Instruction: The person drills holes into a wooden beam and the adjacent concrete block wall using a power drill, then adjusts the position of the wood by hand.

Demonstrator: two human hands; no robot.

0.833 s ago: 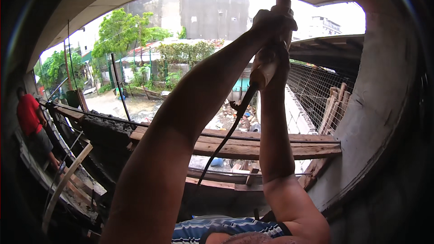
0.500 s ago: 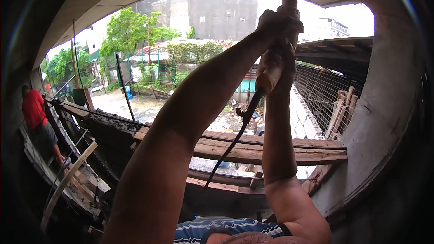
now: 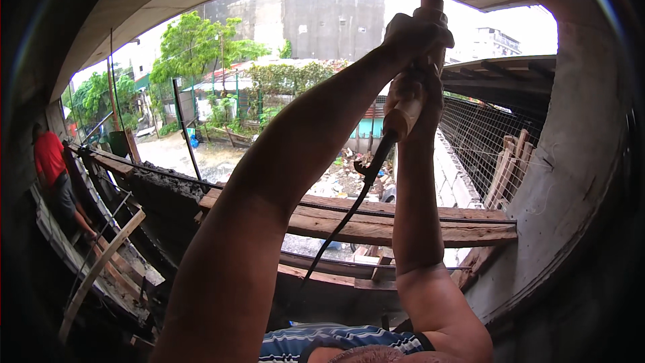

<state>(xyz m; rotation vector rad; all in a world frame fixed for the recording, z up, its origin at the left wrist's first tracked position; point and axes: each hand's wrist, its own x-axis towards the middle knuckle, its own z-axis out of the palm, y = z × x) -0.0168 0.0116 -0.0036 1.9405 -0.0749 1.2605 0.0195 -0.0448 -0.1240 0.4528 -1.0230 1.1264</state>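
Observation:
Overhead, I hold a long power drill (image 3: 403,121) upright, its thin bit rising past the top of the picture toward the concrete ceiling. My left hand (image 3: 418,33) is shut round the drill's upper body, just below the chuck. Lower down, my right hand (image 3: 416,84) grips the handle end, its fingers partly in shadow. A black power cord (image 3: 356,198) hangs from the drill between my forearms. Whether the bit touches the ceiling cannot be seen.
A wooden plank (image 3: 470,230) and thin bars cross the opening in front. On the left, another person in a red shirt (image 3: 50,156) stands among slanting boards (image 3: 101,272). A concrete wall (image 3: 564,128), wire mesh (image 3: 480,138) and stacked lumber are on the right. Trees and buildings lie beyond.
The whole view has shifted a little right, my hands and drill along with it; both grips look the same. The person in red has changed posture slightly.

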